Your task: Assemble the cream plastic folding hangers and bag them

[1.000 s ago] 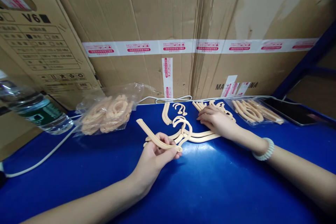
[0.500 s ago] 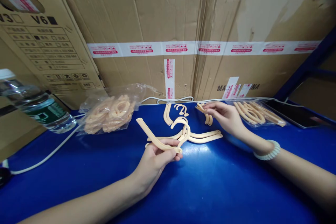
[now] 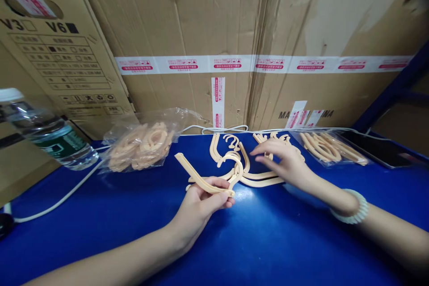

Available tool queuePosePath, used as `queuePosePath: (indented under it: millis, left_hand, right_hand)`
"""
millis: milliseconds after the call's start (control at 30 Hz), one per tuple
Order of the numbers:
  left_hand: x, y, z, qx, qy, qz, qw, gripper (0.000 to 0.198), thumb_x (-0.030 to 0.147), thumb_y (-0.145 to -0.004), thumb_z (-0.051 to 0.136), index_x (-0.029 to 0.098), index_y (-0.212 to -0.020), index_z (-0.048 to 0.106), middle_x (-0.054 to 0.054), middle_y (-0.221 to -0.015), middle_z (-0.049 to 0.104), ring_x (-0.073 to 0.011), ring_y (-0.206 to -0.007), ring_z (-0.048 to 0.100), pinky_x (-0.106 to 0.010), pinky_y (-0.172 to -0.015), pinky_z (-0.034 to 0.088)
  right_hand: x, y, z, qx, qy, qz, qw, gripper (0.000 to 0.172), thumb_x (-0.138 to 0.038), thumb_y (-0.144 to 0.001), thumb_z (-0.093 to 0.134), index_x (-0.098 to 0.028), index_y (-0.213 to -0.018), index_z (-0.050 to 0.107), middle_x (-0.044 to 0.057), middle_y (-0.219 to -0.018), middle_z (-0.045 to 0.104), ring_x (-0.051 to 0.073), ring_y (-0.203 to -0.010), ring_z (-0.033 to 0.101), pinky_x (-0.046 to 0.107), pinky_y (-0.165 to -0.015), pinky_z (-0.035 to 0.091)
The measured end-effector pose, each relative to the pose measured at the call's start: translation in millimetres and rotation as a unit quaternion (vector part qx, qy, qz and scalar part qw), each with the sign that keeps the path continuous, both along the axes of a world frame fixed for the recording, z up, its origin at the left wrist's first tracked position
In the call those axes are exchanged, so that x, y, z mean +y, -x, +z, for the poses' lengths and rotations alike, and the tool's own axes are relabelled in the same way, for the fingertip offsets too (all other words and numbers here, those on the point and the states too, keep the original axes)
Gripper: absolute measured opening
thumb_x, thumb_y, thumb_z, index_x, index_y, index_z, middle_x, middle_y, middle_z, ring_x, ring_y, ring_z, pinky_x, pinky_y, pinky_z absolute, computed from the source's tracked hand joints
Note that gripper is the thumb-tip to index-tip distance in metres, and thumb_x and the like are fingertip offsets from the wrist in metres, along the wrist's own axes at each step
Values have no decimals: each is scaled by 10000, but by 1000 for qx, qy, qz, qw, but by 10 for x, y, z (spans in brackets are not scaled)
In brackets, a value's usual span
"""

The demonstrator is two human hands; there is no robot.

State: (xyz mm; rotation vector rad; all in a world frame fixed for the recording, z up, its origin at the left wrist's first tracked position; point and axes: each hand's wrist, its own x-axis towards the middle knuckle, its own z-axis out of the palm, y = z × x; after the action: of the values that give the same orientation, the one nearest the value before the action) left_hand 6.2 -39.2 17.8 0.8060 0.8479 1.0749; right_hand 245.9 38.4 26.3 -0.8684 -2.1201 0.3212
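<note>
In my left hand (image 3: 208, 203) is a partly joined beige plastic clothes hanger (image 3: 197, 178), one curved arm with a hook, pinched near the joint between thumb and fingers. My right hand (image 3: 284, 161) hovers over the loose parts at the right, its thumb and fingers apart with nothing visible between them. Just left of its fingertips lies a hanger arm (image 3: 245, 157). Behind the held piece, more hanger arms (image 3: 263, 182) lie across the table, partly covered by both hands. Small loose hooks (image 3: 232, 141) and a pair of arms (image 3: 213, 147) are farther back.
A clear bag of beige parts (image 3: 140, 147) sits at the left, beside a water bottle (image 3: 50, 134). Another bag of hanger arms (image 3: 331, 147) and a dark tablet-like device (image 3: 378, 152) are at the right. Cardboard boxes (image 3: 187, 22) stand behind the blue table (image 3: 268, 241).
My right hand has moved slightly right and nearer, and its pinch on the loose parts has opened. A hanger arm now shows left of its fingertips. My left hand keeps its hold.
</note>
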Motion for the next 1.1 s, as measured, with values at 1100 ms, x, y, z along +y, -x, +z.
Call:
queuePosePath:
  millis: [1100]
  left_hand:
    - [-12, 5, 2, 87, -29, -19, 996, 288, 226, -577, 866, 142, -761, 660, 8, -686, 660, -109, -671, 586, -223, -674, 441]
  right_hand:
    - [-573, 406, 59, 447, 513, 101, 726, 245, -373, -824, 729, -171, -961, 708, 64, -897, 708, 119, -749, 634, 215, -675, 521]
